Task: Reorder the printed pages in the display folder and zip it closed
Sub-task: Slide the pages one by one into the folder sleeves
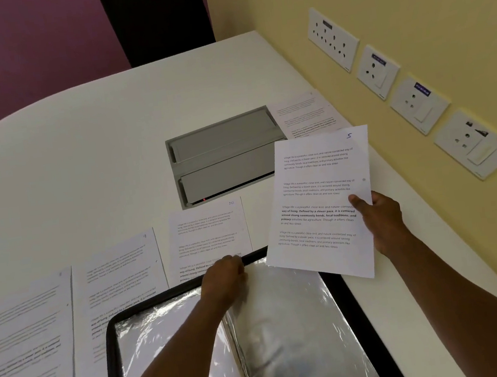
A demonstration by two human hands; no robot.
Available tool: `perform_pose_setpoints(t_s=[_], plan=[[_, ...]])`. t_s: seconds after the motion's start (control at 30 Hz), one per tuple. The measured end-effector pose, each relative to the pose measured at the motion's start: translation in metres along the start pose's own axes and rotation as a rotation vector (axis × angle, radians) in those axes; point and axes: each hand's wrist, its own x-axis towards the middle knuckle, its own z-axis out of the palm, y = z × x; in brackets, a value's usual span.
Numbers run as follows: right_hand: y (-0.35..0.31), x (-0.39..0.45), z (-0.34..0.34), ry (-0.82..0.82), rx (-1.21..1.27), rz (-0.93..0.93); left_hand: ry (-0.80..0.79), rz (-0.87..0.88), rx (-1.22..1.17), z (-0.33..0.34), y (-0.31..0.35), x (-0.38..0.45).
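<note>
— Nearest to us, what's that black-edged thing?

— Display folder (360, 309), lying open on the white table (83, 163), its clear plastic sleeves (287, 323) shining. The left hand (223, 279) sits at the top edge of the right-hand sleeve, fingers curled down over it; whether they actually pinch the plastic I cannot tell.

— And the right hand (384, 222)?

— It holds a printed page marked 5 (320, 205) above the folder's upper right corner, thumb on the front near the right edge, fingers behind the sheet.

— Other pages?

— A page marked 10 (209, 233) lies flat just beyond the folder, its lower edge tucked under the folder's rim. A page marked 9 (123, 270) is beside it to the left, then another sheet (25, 337) with a number too faint to read. One more page (307, 113) lies near the wall, beside a grey cable hatch (222, 157) set into the table.

— The wall?

— Yellow, with four white socket plates (379, 71) in a row.
</note>
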Motion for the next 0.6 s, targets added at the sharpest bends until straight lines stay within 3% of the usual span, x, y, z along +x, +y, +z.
perform_pose_setpoints(t_s=[0.27, 0.47, 0.6], plan=[[0.005, 0.010, 0.005, 0.003, -0.001, 0.013, 0.014, 0.077, 0.119, 0.012, 0.012, -0.006], [0.007, 0.011, 0.015, -0.029, 0.004, 0.019, 0.073, 0.045, 0.029, 0.009, 0.014, -0.006], [0.010, 0.012, 0.016, -0.032, 0.006, 0.023, 0.030, 0.048, -0.076, 0.008, 0.010, -0.001]])
